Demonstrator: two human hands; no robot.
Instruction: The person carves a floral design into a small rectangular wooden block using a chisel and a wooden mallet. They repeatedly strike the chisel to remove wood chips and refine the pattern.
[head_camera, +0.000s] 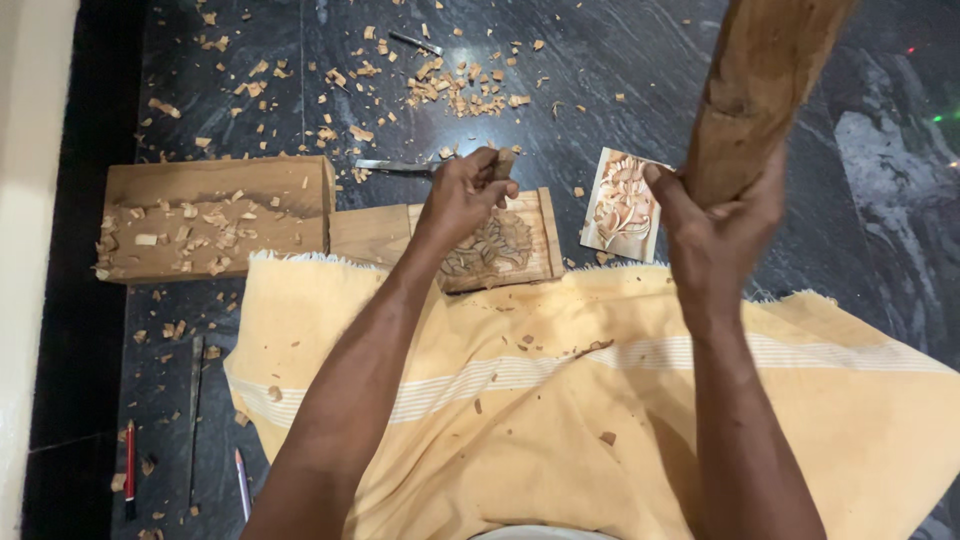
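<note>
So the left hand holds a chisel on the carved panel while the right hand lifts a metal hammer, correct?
Not quite. The head view shows the right hand lifting a thick wooden mallet, not a metal hammer. The left hand does hold a chisel on the carved panel.

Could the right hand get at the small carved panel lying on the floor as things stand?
Probably not yet: the right hand is raised, its grip full of a wooden mallet. The small carved panel lies uncovered just beside it, so only the mallet stands in the way.
</note>
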